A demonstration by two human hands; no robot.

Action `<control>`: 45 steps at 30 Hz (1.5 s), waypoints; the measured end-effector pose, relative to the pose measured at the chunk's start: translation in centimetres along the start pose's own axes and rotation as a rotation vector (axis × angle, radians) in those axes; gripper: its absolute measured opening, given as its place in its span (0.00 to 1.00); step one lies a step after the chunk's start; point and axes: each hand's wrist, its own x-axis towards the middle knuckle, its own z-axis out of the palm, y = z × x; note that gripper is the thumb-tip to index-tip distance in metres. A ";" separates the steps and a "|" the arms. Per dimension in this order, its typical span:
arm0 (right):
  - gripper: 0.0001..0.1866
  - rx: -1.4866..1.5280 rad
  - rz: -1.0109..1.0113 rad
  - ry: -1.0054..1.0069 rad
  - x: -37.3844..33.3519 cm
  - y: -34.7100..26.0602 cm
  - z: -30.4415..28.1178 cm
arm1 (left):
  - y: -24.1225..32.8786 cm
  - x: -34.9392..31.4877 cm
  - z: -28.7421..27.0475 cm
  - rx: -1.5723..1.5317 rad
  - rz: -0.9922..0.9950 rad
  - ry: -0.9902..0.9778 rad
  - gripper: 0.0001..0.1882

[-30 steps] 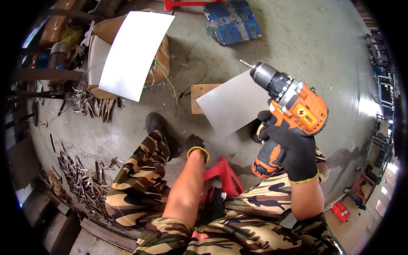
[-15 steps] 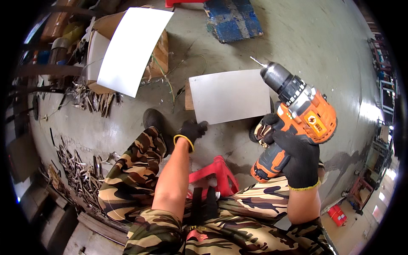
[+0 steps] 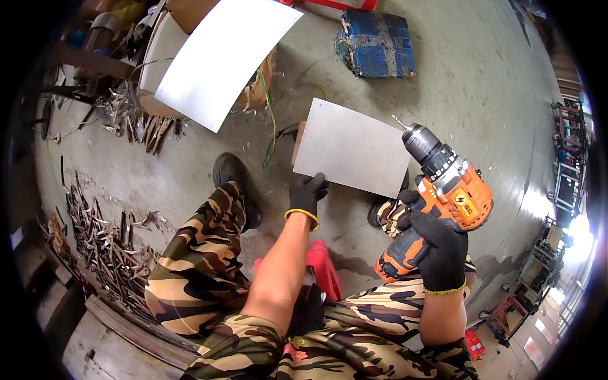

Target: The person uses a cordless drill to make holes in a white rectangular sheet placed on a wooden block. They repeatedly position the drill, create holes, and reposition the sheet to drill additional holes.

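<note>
My right hand [image 3: 437,244], in a black knitted glove with a yellow cuff, is wrapped round the handle of an orange and black cordless drill [image 3: 465,196]. A thin bit in its chuck points up and left, above the right edge of a light grey metal sheet [image 3: 354,142]. My left hand [image 3: 308,193], gloved alike, has its fingers closed at the sheet's near left edge. Part of a brown block [image 3: 299,144] shows from under the sheet's left side.
Another white sheet [image 3: 228,60] lies over a cardboard box [image 3: 256,85] at the far left. A taped blue box [image 3: 379,47] sits beyond. Scrap strips [image 3: 104,247] are heaped at left. A red stool [image 3: 323,269] is between my legs; carts [image 3: 510,313] stand at right.
The grey sheet has turned clockwise, with my left hand now at its near edge. The drill stays in my right hand, its bit still near the sheet's right side. The view has shifted.
</note>
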 end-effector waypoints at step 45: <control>0.23 -0.342 0.079 -0.011 0.6 -1.5 -0.4 | 0.3 -3.9 8.3 0.878 0.791 0.688 0.33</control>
